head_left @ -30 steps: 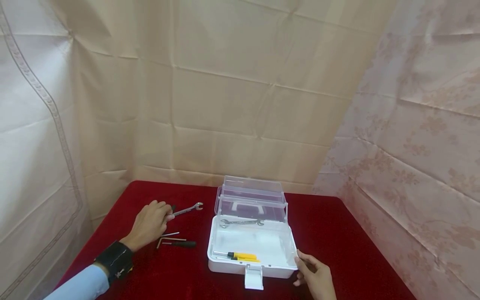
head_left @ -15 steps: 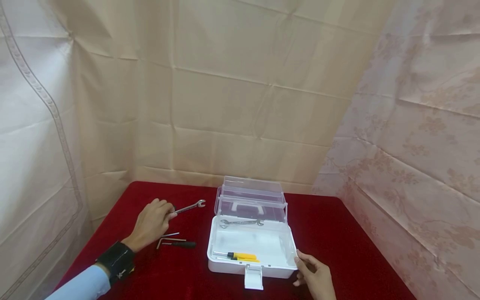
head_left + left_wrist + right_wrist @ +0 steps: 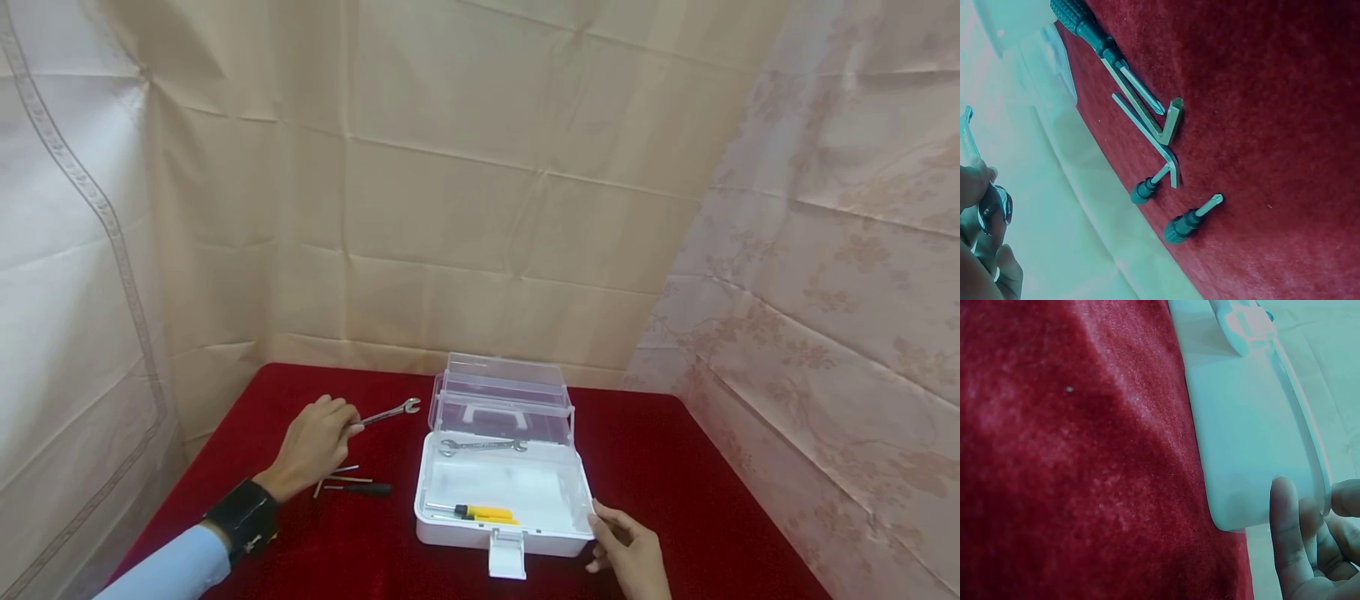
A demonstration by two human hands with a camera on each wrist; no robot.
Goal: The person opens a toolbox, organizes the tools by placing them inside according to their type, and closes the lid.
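My left hand (image 3: 317, 442) pinches a silver open-ended wrench (image 3: 390, 413) between thumb and fingers, above the red cloth left of the toolbox. In the left wrist view the wrench (image 3: 972, 140) shows at the left edge, its other end among the fingers. The white toolbox (image 3: 450, 533) stands with its clear lid (image 3: 510, 392) raised. Inside lie another wrench (image 3: 483, 446) at the back and two yellow-handled screwdrivers (image 3: 486, 512) at the front. My right hand (image 3: 633, 550) holds the box's front right corner, the thumb at its rim and fingers along the outer wall.
Under and beside the left hand lie a black-handled screwdriver (image 3: 1088, 31), two hex keys, one brassy (image 3: 1141, 109) and one silver (image 3: 1147, 134), and two stubby screwdrivers (image 3: 1182, 226). The white latch (image 3: 507, 554) hangs down at the box's front. Draped cloth (image 3: 487, 208) surrounds the table.
My left hand has lifted slightly and shifted right with the wrench, bringing its jaw end nearer the toolbox. The right hand and the toolbox stay where they were.
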